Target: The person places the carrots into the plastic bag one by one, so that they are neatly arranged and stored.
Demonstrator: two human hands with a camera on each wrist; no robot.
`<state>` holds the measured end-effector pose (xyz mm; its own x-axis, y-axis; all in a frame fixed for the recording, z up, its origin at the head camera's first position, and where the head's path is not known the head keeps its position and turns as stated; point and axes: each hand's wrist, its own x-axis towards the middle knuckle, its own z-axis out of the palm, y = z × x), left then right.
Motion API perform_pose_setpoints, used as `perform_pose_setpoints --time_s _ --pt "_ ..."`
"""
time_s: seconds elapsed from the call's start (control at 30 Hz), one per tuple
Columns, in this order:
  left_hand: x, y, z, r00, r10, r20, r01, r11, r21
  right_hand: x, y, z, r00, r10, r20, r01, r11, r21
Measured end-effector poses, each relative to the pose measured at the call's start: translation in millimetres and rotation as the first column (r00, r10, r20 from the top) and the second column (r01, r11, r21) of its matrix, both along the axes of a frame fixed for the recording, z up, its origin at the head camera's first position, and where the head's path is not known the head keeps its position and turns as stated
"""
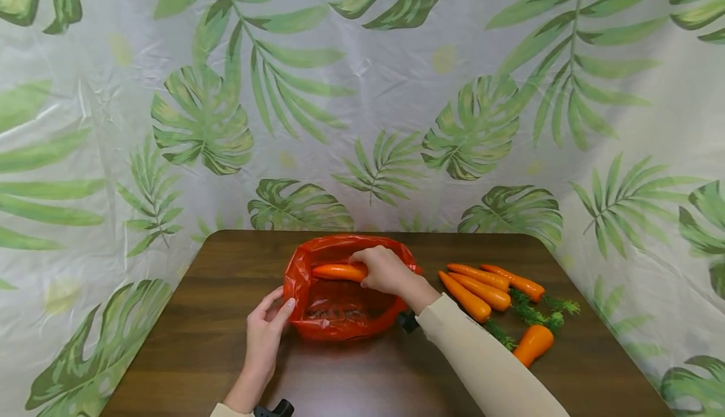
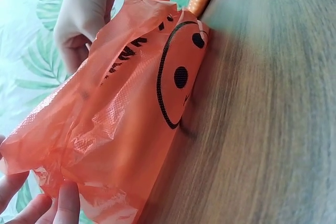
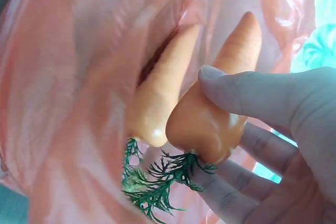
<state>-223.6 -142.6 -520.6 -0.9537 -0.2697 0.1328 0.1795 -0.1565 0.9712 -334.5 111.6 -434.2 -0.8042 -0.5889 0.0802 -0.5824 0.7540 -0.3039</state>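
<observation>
A red plastic bag (image 1: 334, 330) with black print stands on the table, its mouth spread wide. My left hand (image 1: 265, 329) grips the bag's left edge between thumb and fingers; in the left wrist view its fingertips (image 2: 68, 203) press into the plastic. Within the bag's mouth, my right hand (image 1: 387, 273) holds an orange carrot (image 1: 340, 272) that lies sideways, tip to the left. Seen from the right wrist, thumb and fingers close around this carrot (image 3: 215, 111), its green top hanging down. A second carrot (image 3: 165, 95) is beside it inside the bag, partly covered by red plastic.
Several carrots (image 1: 481, 291) with green tops lie on the brown wooden table (image 1: 187, 341) to the right of the bag. One more carrot (image 1: 534, 343) is nearer, partly behind my right sleeve (image 1: 481, 354). A leaf-patterned sheet (image 1: 391, 102) hangs behind the table.
</observation>
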Motion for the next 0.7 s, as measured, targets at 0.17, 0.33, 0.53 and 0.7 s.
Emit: perform_pose_setpoints --time_s 0.17,0.33,0.53,0.7 --pt "0.9 -1.8 0.7 1.000 -0.007 0.002 0.007 1.000 -0.004 -5.5 -7.5 -0.1 1.000 -0.014 0.020 0.014 0.999 0.031" --pt "1.3 -1.9 1.1 1.000 -0.018 0.005 0.018 1.000 0.001 -8.8 -12.2 -9.1 1.000 -0.022 -0.002 0.022 0.997 0.072" --pt "2.3 -1.5 1.9 1.000 -0.015 0.008 0.015 1.000 0.002 -9.9 -15.8 -19.4 0.998 -0.046 -0.031 0.049 0.992 0.115" --pt "1.5 -1.2 1.8 1.000 -0.011 0.004 0.011 1.000 -0.001 -8.6 -19.0 -21.3 0.996 -0.065 -0.068 0.075 0.986 0.148"
